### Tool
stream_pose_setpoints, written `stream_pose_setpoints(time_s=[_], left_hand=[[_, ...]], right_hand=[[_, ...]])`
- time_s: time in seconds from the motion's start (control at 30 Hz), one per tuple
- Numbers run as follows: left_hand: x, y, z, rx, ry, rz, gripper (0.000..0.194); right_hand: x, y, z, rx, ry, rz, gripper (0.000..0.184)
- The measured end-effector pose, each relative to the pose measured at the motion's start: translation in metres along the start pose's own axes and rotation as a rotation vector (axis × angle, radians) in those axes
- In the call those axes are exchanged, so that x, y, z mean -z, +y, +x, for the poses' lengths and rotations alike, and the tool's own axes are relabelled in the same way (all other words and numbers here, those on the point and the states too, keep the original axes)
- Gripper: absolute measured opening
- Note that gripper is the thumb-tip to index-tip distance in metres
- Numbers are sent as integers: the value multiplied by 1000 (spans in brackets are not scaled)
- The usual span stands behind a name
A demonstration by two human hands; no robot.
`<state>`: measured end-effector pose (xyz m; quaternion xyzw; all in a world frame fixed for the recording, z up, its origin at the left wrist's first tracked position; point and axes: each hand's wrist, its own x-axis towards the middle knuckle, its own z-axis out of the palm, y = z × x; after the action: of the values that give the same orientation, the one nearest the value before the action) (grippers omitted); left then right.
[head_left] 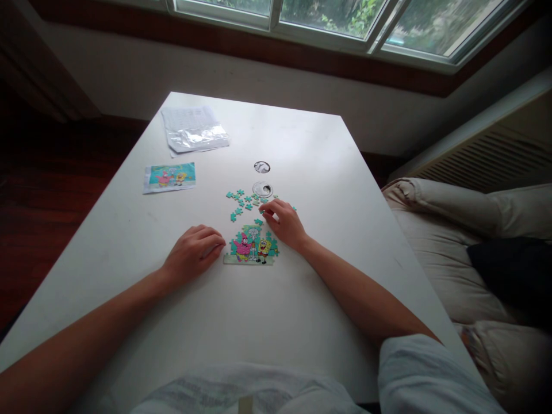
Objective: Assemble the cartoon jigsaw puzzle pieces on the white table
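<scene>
A partly assembled jigsaw puzzle (242, 249) with cartoon figures lies flat on the white table (276, 322). Its lower edge is straight, its upper outline jagged. Just left of it rests my left hand (195, 252), fingers bent and drawn together, with nothing visible in them. Beyond the puzzle's upper right, my right hand (282, 221) pinches at the loose teal pieces. A small teal bit shows at its fingertips, partly hidden by the fingers. Several loose puzzle pieces (240, 203) are spread just beyond the puzzle, and one piece (258, 222) lies close to its top edge.
A reference picture (172, 176) with the same cartoon figures lies on the left. Behind it is a clear plastic bag (196, 131) with papers. Two round cable holes (262, 167) open in the tabletop beyond the pieces. A cushioned sofa (435, 253) stands to the right, and windows are ahead.
</scene>
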<state>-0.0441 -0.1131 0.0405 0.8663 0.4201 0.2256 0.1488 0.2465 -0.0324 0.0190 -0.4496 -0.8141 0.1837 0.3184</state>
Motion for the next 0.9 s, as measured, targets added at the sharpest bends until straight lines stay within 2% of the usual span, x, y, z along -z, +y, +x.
stream_pose_setpoints(time_s=[0.2,0.3,0.43,0.63,0.9], left_hand=[[2,2,1,-29,-22,-23,17],[1,8,0,-95,-55,-28,17],[-4,17,-1,-197,-119,12,25],[-5,22,-2,-273,-234,79,34],[-3,20,-3,-286,-266,96,36]], right_hand=[[1,-10,1,-130,55,237,6],[1,-16,1,-164,47,280,8],[-3,-25,-2,-190,-43,382,13],[-11,-37,-6,-274,-177,806,34],[-14,-39,-6,-369,-160,891,27]])
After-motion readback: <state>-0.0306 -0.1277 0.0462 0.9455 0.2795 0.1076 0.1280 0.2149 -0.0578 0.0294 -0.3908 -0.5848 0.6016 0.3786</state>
